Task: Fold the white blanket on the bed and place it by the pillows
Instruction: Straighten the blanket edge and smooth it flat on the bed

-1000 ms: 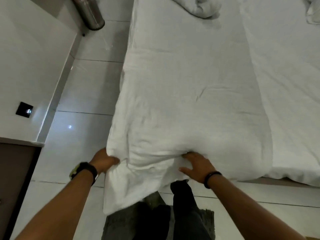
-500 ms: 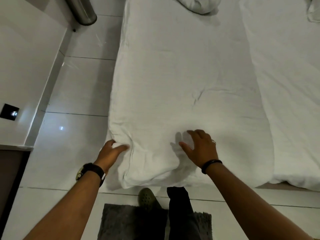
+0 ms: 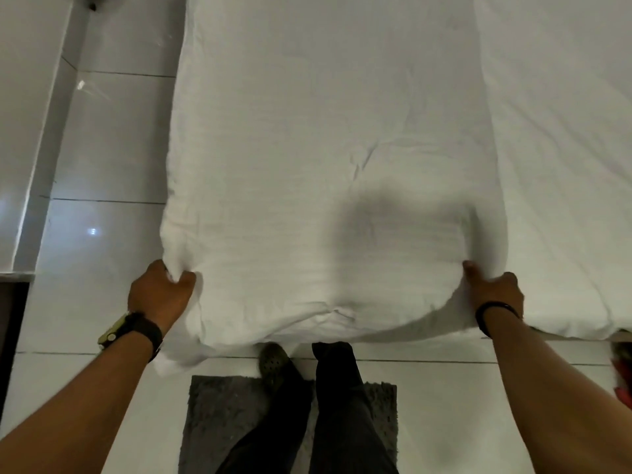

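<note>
The white blanket [image 3: 328, 138] lies as a long folded strip along the left part of the bed, running away from me. Its near end hangs slightly over the foot of the bed. My left hand [image 3: 159, 294], with a watch on the wrist, grips the blanket's near left corner. My right hand [image 3: 492, 290], with a dark band on the wrist, is closed on the near right corner. The bed sheet [image 3: 564, 148] shows to the right of the blanket. No pillows are in view.
Glossy white floor tiles [image 3: 102, 165] run along the bed's left side beside a white wall [image 3: 27, 114]. A grey mat [image 3: 212, 419] lies under my feet. Dark furniture [image 3: 10, 336] stands at the left edge. A red object [image 3: 624, 391] shows at the right edge.
My right hand has moved from the middle of the blanket's near end out to its right corner and closed on it. My left hand now grips the left corner. The view has tilted down.
</note>
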Motion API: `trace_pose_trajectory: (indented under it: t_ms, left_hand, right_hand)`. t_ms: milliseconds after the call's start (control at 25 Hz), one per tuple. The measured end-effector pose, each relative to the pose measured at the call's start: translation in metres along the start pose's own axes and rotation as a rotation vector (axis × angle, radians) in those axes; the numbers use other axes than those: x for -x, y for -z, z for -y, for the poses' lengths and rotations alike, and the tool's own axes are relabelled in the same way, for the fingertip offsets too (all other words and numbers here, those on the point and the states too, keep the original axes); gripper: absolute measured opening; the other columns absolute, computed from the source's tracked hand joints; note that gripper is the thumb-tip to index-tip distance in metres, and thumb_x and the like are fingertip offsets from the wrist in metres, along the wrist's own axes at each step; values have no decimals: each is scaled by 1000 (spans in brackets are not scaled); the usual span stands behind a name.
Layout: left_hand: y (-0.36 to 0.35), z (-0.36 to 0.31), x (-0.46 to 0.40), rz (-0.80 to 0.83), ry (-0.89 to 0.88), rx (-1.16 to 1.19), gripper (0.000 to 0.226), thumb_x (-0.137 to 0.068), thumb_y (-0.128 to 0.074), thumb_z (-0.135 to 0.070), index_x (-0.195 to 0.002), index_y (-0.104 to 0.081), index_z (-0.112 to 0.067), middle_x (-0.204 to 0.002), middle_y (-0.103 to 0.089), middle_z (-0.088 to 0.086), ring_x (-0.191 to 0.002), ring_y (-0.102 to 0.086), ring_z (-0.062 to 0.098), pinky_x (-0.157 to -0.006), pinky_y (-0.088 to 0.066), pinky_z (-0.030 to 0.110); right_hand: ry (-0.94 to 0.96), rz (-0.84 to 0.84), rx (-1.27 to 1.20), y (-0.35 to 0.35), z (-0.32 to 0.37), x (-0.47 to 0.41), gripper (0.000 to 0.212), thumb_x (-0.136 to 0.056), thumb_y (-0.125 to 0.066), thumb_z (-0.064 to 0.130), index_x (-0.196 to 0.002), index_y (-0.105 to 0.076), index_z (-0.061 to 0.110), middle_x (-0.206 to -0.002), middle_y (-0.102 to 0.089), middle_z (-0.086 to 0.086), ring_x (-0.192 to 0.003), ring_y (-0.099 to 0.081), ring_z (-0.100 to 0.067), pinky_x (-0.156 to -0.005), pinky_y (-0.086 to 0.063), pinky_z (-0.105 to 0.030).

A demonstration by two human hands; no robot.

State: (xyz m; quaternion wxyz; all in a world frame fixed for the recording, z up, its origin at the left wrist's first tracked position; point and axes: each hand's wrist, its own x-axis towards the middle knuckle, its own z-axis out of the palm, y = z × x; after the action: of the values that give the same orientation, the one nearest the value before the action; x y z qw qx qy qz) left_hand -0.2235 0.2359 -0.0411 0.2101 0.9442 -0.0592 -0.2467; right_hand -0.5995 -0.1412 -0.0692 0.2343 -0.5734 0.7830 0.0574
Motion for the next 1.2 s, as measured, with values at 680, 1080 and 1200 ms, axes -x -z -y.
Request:
trace_pose_trajectory:
  t_ms: [680, 1080, 1200]
  left_hand:
    - [-96, -78, 31, 58, -566, -584, 77, -92, -50, -45, -154, -16, -14, -161, -7, 24, -147, -7, 44, -116, -13, 56]
    - [-125, -107, -56, 106, -691, -705, 92, -85, -23, -78, -155, -7, -22, -164, 1, 10, -151, 2, 32, -118, -2, 53]
    - [-91, -87, -89, 4, -504, -708, 102, -80, -16, -83, -155, -7, -14, -164, -1, 14, -150, 0, 34, -120, -5, 53]
  right_hand:
    - [607, -109, 206, -48, 33, 76, 86, -90, -54, 55, -153, -18, 8, -159, -8, -26, -148, -4, -41, -116, -1, -59]
    - [936, 33, 460, -95, 84, 16, 78, -92, -28, 68, -154, -11, 25, -164, -1, -3, -150, 0, -27, -119, 1, -53]
    - [675, 3, 424, -47, 54, -39, 97, -82, -7, 81, -155, -6, 17, -164, 4, -6, -150, 2, -26, -119, -1, -51]
